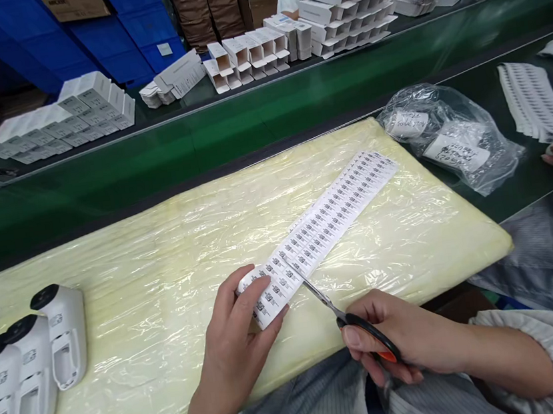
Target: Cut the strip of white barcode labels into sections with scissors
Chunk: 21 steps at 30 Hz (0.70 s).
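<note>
White barcode label strip point(319, 228) runs up-right from L hand point(238, 346), pinched at near end betw thumb & fingers. R hand point(398, 340) closed round scissors point(343, 316), blades on strip just right of L fingertips.

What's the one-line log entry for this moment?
left hand: holds label sheet end | right hand: scissors cutting into sheet | sheet on yellow pad | white devices at left

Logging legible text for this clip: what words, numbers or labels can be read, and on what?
None can be read.
Long white barcode label strip: print too small.
Clear plastic bags' paper slips: handwriting blurred.
White folded cartons: labels blurred.
Brown cardboard box: print illegible.
</note>
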Tool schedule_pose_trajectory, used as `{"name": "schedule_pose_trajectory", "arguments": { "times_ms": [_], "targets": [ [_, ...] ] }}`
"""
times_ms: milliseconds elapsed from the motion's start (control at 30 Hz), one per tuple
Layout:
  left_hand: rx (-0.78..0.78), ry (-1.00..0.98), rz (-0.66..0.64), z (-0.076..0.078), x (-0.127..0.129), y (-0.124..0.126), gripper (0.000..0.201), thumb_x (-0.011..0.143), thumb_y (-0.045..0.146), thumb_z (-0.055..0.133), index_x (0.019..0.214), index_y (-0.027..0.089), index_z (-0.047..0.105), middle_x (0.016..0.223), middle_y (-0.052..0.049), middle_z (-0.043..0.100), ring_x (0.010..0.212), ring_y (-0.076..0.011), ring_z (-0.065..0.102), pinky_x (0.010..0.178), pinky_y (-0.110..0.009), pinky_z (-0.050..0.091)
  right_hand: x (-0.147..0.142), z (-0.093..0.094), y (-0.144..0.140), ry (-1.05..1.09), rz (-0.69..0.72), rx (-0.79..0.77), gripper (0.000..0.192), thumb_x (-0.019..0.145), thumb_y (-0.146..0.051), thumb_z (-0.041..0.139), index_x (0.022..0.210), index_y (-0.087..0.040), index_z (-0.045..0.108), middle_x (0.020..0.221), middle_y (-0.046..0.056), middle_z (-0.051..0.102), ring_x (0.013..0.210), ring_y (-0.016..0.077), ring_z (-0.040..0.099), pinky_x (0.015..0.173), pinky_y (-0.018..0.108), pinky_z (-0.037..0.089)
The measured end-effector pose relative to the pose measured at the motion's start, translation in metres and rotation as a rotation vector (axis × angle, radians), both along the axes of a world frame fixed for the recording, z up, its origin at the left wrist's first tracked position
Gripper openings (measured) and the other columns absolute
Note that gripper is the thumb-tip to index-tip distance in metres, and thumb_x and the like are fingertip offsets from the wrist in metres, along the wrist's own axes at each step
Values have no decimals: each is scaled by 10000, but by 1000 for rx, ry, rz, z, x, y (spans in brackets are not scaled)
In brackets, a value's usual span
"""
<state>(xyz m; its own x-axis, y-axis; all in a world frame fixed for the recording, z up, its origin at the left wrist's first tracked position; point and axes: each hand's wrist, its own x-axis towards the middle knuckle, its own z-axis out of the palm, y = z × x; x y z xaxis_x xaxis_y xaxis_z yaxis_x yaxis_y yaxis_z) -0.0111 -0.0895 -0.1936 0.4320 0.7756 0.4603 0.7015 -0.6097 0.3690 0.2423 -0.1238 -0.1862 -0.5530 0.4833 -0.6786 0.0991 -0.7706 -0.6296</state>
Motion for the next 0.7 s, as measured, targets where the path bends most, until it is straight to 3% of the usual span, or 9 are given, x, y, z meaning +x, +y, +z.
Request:
{"name": "schedule_pose_trajectory", "arguments": {
  "times_ms": [700],
  "targets": [
    [9, -23, -28, 0, 4, 1, 269, 956, 187, 608, 1222, 169, 573, 1281, -134, 563, 1194, -195, 593, 929, -261, 560, -10, 9, 19, -36, -3, 58, 533, 695, -679, 728, 685, -175, 555, 521, -17, 605, 314, 38, 380, 275, 151, 251]
  ]
}}
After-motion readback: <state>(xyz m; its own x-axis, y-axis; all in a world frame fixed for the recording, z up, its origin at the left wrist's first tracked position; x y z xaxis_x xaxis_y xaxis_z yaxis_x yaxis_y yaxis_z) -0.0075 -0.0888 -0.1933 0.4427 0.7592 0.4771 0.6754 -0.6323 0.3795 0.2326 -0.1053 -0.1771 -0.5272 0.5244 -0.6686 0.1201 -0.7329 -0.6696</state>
